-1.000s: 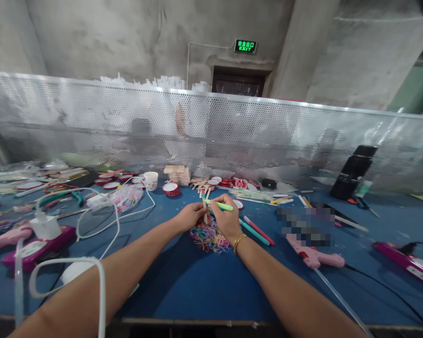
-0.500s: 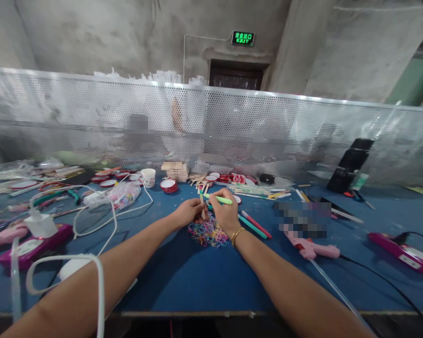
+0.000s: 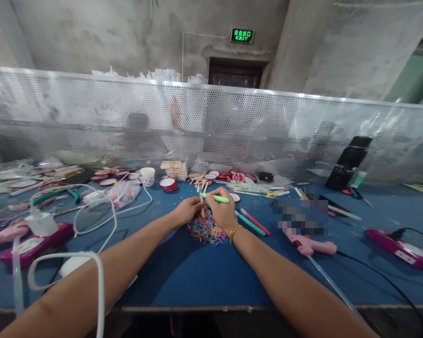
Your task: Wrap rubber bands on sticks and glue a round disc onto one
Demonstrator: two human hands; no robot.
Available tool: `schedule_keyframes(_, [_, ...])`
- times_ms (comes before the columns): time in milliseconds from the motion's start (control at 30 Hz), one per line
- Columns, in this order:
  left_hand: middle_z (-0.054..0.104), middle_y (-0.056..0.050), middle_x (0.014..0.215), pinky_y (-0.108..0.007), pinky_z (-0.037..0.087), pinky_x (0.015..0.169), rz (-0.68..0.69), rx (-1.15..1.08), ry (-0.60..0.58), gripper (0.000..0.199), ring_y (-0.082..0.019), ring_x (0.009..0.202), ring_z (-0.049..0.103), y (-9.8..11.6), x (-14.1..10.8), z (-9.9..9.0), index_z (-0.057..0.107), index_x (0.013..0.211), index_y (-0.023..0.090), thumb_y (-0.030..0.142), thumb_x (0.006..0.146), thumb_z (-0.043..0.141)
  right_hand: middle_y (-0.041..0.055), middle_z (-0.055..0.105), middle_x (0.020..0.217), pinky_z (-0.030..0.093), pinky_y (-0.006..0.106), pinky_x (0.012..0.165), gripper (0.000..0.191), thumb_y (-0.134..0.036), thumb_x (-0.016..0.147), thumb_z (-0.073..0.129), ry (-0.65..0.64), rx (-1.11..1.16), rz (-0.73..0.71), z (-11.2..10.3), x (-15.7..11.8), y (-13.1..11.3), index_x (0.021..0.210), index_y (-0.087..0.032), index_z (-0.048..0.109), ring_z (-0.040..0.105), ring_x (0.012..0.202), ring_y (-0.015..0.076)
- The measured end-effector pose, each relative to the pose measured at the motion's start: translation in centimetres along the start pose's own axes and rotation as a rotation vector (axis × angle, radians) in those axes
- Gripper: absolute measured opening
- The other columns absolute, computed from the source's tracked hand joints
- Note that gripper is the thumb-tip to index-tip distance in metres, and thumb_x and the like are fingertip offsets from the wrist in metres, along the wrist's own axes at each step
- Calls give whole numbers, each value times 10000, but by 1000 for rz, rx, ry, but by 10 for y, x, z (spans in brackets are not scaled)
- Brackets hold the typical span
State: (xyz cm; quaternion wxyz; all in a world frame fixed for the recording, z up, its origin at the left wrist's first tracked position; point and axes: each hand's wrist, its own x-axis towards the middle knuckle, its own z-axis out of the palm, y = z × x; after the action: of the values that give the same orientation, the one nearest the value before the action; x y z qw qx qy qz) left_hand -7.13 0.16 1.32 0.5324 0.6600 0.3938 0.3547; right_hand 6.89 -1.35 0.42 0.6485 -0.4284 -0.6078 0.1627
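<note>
A small wooden stick (image 3: pixel 202 211) stands nearly upright in the fingers of my left hand (image 3: pixel 189 210), its upper end coloured green and red. My right hand (image 3: pixel 223 210), with a gold bracelet at the wrist, is closed round a light green marker (image 3: pixel 218 198), whose front end is at the top of the stick. Below both hands a tangle of multicoloured bands (image 3: pixel 206 231) lies on the blue table (image 3: pixel 197 277). Just right of my right hand lie a teal marker (image 3: pixel 252 224) and a red marker (image 3: pixel 255 222).
Wooden sticks, red round tins (image 3: pixel 168 184) and a paper cup (image 3: pixel 147 176) line the back, before a perforated metal screen (image 3: pixel 232 126). A pink glue gun (image 3: pixel 310 245) and black bottle (image 3: pixel 348 164) are right. White cables (image 3: pixel 100 281) loop over the left side.
My right hand and the light green marker have shifted slightly left, towards the top of the stick. My left hand keeps its hold on the stick. The view has shifted slightly.
</note>
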Motion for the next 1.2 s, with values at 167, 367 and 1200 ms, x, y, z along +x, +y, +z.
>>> schedule_keyframes(167, [644,-7,601,-196,340,423,-10,-18,0,311,-89,429,541,0,1,-1,548,758,154,458,770,616,-28,562,645,424,252,613,130,-306,770,549,22,19,21,0,0,-3,702,-198,528,524,605,128])
schedule_keyframes(367, [646,-9,599,-194,307,411,-17,26,8,298,-86,431,533,4,-3,-1,545,743,151,441,785,601,-22,577,658,425,248,617,134,-313,779,543,17,36,15,0,0,-3,715,-195,532,529,612,127])
schedule_keyframes(1200, [647,-22,602,-203,308,411,-34,-37,6,284,-87,429,521,7,-4,-2,562,724,149,427,753,615,-31,563,624,418,244,586,141,-319,772,552,16,45,16,0,-1,-3,702,-199,531,510,578,123])
